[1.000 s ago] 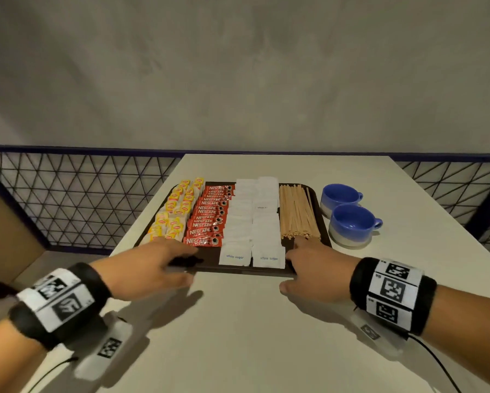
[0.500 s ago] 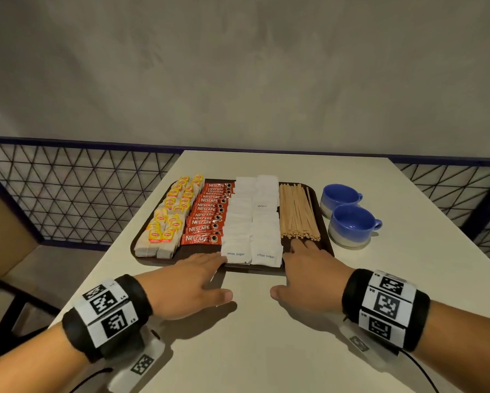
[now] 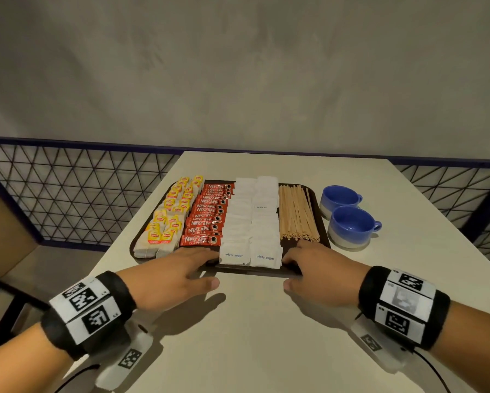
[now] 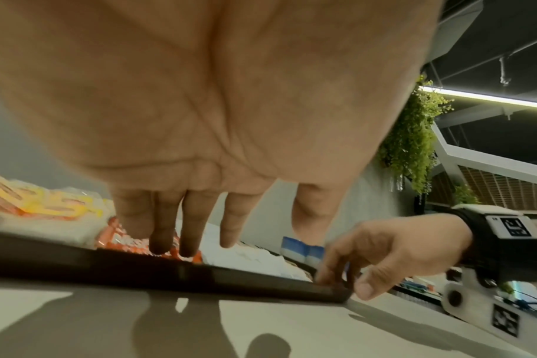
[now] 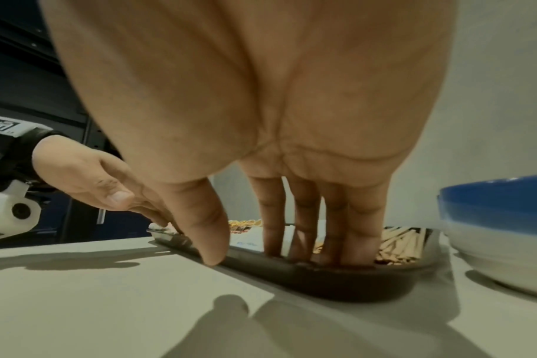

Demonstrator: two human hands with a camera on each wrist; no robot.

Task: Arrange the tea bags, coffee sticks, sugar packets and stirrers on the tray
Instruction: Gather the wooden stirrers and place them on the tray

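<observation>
Four neat columns fill the dark tray (image 3: 324,239) on my table (image 3: 266,336): tea bags (image 3: 170,217), coffee sticks (image 3: 207,219), sugar packets (image 3: 252,222), stirrers (image 3: 296,217). My left hand (image 3: 170,276) and right hand (image 3: 320,273) lie with straight fingers on its near rim, holding nothing

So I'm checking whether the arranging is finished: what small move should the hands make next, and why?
Probably lift both hands off the tray. Tea bags, coffee sticks, sugar packets and stirrers already lie in neat rows, while the left hand and right hand only rest straight fingers on its near rim.
</observation>
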